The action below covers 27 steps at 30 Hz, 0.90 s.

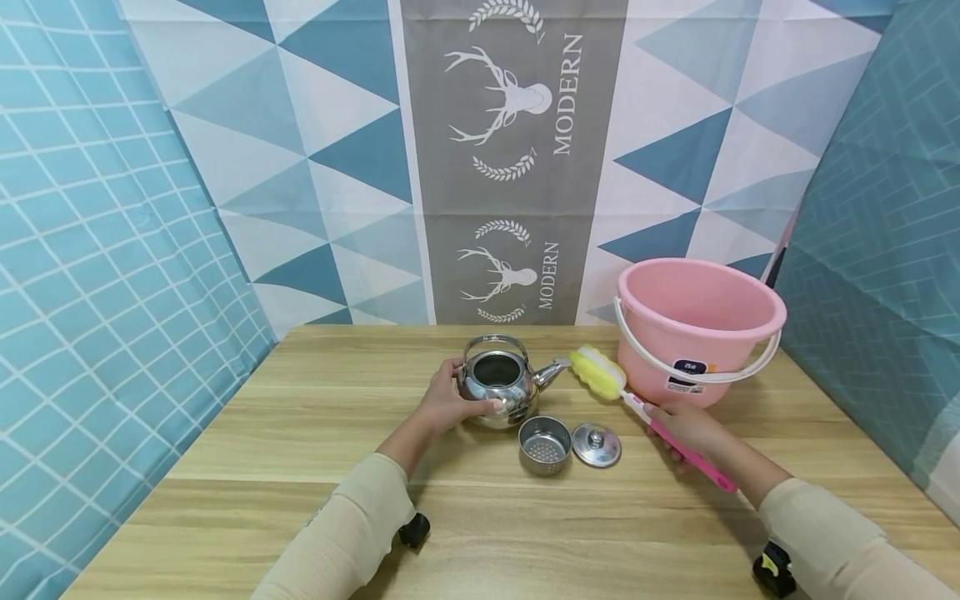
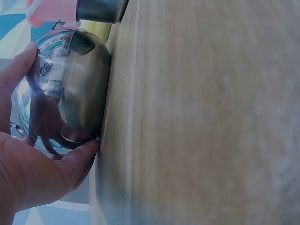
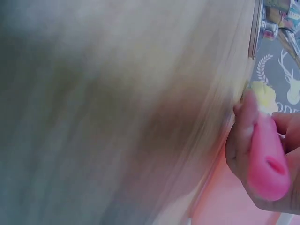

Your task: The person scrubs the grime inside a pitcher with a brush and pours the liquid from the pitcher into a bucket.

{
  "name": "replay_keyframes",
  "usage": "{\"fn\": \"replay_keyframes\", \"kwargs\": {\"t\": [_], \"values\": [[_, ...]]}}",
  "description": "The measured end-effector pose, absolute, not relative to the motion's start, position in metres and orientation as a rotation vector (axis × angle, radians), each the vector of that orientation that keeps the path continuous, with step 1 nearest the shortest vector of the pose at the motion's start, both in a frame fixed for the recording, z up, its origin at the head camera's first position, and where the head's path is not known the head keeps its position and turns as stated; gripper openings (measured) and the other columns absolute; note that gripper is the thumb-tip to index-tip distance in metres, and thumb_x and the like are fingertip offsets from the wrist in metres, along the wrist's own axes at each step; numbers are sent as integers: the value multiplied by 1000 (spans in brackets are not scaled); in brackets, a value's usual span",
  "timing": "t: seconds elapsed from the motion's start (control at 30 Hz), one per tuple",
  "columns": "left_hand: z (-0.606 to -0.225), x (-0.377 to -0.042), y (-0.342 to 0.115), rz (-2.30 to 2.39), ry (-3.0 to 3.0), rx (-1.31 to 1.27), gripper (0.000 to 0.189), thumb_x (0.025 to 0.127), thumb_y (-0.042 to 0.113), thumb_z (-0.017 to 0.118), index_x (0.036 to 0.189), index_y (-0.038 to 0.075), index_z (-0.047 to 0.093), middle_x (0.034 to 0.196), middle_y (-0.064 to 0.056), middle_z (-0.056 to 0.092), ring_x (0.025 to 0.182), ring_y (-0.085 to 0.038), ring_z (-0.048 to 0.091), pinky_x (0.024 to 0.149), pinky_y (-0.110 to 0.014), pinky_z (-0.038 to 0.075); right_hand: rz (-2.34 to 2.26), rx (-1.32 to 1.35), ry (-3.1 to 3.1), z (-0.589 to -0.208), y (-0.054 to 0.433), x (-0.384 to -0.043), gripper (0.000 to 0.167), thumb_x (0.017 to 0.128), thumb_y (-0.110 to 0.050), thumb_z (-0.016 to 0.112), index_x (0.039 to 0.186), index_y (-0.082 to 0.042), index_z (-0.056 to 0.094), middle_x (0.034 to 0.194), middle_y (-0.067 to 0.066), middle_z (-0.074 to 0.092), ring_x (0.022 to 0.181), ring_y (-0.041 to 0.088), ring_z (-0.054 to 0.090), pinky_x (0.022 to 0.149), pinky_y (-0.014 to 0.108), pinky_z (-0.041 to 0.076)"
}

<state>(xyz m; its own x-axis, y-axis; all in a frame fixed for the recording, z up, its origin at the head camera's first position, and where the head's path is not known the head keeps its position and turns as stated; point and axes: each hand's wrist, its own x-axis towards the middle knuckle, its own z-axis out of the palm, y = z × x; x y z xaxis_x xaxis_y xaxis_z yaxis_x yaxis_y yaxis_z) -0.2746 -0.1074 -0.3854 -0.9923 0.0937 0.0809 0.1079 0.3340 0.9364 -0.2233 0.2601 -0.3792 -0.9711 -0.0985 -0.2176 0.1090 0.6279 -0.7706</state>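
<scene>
My left hand (image 1: 442, 404) grips the side of a shiny steel teapot (image 1: 517, 398), thumb across its front and fingers round the far side. The teapot stands upright on the table without its lid, its handle raised and spout pointing right. In the left wrist view, thumb and fingers spread round the teapot's rounded body (image 2: 84, 89). My right hand (image 1: 686, 429) holds a cleaning brush by its pink handle (image 1: 708, 468); the brush's yellow and white sponge head (image 1: 598, 372) lies close to the spout tip. The handle's end (image 3: 269, 180) shows in the right wrist view.
A perforated steel strainer cup (image 1: 545, 447) stands in front of the teapot, with the round steel lid (image 1: 596, 445) right beside it. A pink bucket (image 1: 697, 333) with a white handle stands at the back right of the wooden table (image 1: 300, 433). Patterned cloths hang behind and at both sides.
</scene>
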Motion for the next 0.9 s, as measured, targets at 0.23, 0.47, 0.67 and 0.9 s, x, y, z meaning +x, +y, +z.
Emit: {"fn": "replay_keyframes", "kwargs": {"t": [0.23, 0.47, 0.67, 0.9], "values": [[-385, -275, -107, -1792, -2555, -196, 94, 62, 24, 93, 139, 10, 40, 140, -15, 42, 134, -33, 36, 114, -55, 21, -828, -302, 2995, -382, 261, -228, 23, 99, -17, 51, 85, -4, 63, 70, 7, 55, 58, 18, 52, 55, 38, 50], [-386, -275, -106, -1800, -2550, -210, 93, 63, 23, 93, 138, 10, 41, 140, -15, 42, 134, -33, 35, 114, -55, 20, -599, -418, 3123, -380, 259, -228, 16, 93, -13, 58, 79, -8, 62, 71, 1, 56, 64, 17, 49, 59, 38, 44], [-385, -275, -106, -1802, -2553, -198, 93, 62, 23, 93, 138, 11, 41, 140, -14, 41, 134, -33, 35, 114, -55, 20, -564, -355, 3131, -375, 255, -222, 10, 88, -15, 64, 81, -9, 62, 68, -2, 54, 59, 16, 47, 53, 33, 40], [-384, -274, -107, -1788, -2565, -182, 93, 63, 22, 92, 139, 11, 40, 141, -15, 40, 135, -34, 34, 114, -55, 20, -483, -278, 3182, -366, 252, -217, 11, 88, -18, 63, 89, -7, 65, 75, 1, 58, 64, 19, 51, 53, 37, 43]]}}
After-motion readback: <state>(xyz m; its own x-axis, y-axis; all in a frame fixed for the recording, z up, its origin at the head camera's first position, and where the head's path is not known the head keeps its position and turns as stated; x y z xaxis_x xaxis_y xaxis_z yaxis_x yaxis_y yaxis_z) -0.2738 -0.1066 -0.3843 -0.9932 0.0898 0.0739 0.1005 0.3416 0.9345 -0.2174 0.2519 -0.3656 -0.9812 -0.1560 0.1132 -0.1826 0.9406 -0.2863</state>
